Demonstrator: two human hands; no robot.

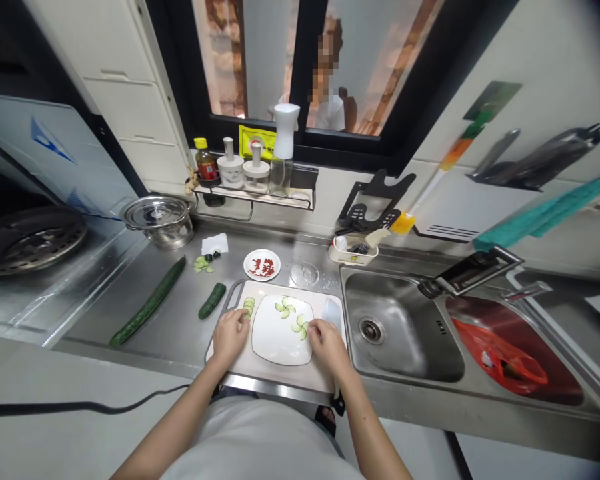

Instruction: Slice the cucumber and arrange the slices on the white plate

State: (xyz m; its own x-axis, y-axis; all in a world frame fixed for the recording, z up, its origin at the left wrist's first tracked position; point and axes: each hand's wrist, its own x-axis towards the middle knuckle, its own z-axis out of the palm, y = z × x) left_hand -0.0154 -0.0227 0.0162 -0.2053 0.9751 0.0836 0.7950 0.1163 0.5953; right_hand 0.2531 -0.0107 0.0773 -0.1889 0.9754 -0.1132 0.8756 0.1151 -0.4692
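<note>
A white squarish plate point(280, 343) lies on a light cutting board point(237, 370) with a grey rim. On the plate, thin cucumber slices point(285, 307) form two pinwheel shapes. My right hand point(329, 341) is at the plate's right edge, fingertips pinched at a slice of the right pinwheel point(300, 326). Under that hand lies a knife, its blade point(333, 311) showing beyond it and its dark handle near the board's front. My left hand point(231, 335) rests by the board's left side, fingers curled together beside a small row of cucumber slices point(249, 306); anything between them is hidden.
Left of the board lie a cucumber piece point(212, 301), a whole cucumber point(150, 301) and loose slices point(203, 264). Behind it stands a small plate of red bits point(262, 265). A lidded pot point(163, 223) is at back left; a sink point(405, 320) is at right.
</note>
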